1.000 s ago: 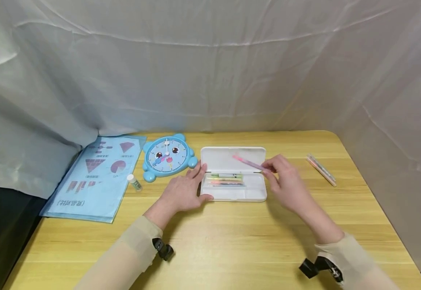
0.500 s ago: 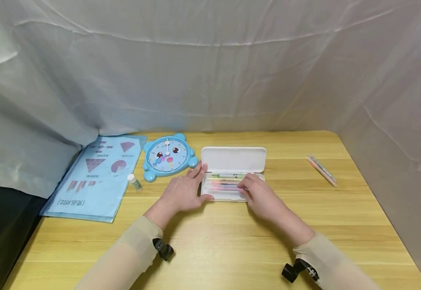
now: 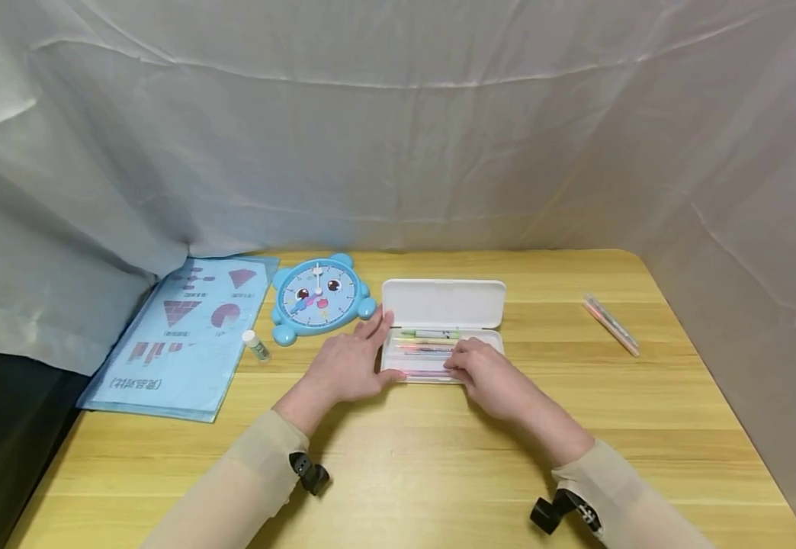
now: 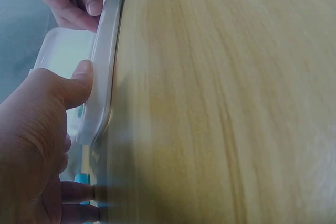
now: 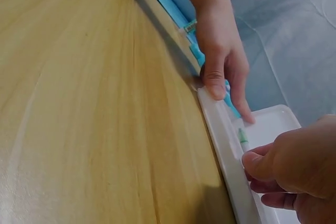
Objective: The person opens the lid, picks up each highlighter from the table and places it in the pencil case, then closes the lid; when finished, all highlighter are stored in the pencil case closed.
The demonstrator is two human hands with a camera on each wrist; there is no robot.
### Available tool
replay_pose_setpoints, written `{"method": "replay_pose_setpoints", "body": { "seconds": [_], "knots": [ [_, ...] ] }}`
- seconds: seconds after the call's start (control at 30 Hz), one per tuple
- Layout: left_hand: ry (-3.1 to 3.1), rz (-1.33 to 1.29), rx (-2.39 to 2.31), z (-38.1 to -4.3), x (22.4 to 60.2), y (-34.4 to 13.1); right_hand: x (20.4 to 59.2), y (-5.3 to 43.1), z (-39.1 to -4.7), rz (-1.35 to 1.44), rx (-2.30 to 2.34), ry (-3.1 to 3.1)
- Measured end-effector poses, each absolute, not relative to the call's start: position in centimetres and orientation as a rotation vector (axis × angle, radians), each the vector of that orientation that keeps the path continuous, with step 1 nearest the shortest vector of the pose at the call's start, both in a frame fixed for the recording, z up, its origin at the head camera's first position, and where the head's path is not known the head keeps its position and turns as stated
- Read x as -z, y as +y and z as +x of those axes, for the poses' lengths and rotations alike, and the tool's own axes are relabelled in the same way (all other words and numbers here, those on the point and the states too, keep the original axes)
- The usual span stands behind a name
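Head view: an open white plastic pencil case (image 3: 490, 335) is set on the yellow wood-grain table (image 3: 398, 465), its flat white lid (image 3: 443, 303) raised along the far side. The left hand (image 3: 346, 367) is braced against the case's left end; its thumb and fingers are spread wide, with the thumb laid over the near corner and the fingertips placed by the hinge side. The right hand (image 3: 494, 381) is lowered into the case, its fingers bent and brought close to the thumb; whether anything is pinched cannot be told, as the fingertips are partly hidden. Just beside them, a slim pink-and-purple pen (image 3: 427, 374) is laid along the near wall. Behind it, a green-and-white pen (image 3: 432, 334) and several slim yellow, orange and pink pens (image 3: 422, 346) are lined up. Well apart to the right, clear-barrelled pens (image 3: 611, 325) are left on the table.
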State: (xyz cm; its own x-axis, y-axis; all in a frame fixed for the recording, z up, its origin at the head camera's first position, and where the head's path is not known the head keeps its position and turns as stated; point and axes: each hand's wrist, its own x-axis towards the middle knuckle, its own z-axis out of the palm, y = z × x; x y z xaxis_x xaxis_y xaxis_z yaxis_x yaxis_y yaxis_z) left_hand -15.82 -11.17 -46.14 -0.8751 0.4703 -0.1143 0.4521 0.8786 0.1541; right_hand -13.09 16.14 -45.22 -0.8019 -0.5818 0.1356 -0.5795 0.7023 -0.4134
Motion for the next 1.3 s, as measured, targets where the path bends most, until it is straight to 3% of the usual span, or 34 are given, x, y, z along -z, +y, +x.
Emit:
{"method": "replay_pose_setpoints", "body": {
  "seconds": [0.37,0.83,1.3],
  "knots": [
    [2.89,0.721,-0.162,-15.8,46.1,-11.2,43.4,18.9,-13.0,-0.909,0.9,2.926],
    [2.902,0.733,-0.197,-15.7,46.1,-11.1,40.4,27.7,-12.6,-0.663,1.005,3.188],
    [2.907,0.73,-0.195,-15.7,46.1,-11.1,42.9,36.8,-13.1,-0.25,1.028,3.299]
  ]
}}
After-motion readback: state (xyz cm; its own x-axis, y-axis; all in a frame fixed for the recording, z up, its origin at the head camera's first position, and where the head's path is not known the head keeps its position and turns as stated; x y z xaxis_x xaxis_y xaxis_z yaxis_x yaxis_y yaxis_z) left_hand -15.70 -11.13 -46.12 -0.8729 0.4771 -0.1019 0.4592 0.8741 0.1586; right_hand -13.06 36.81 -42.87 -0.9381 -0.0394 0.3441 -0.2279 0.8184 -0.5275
